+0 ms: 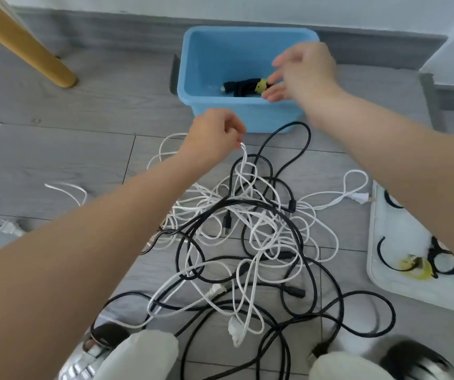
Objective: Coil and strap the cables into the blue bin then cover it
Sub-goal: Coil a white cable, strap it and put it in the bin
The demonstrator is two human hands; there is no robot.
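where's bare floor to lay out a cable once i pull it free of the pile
Bare floor lies left of the blue bin, bordered by the wooden leg and the loose white plug. The middle is crowded with tangled cables; the white lid on the right holds straps.

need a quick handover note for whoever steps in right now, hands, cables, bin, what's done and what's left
Left hand: pinching a white cable, lifting it from the tangle on the floor.
Right hand: open over the blue bin, holding nothing.
Done: one black bundle with a yellow strap lies in the bin.
Left: untangle, coil and strap the remaining white and black cables, bin them, then cover. Straps sit on the white lid, at right.
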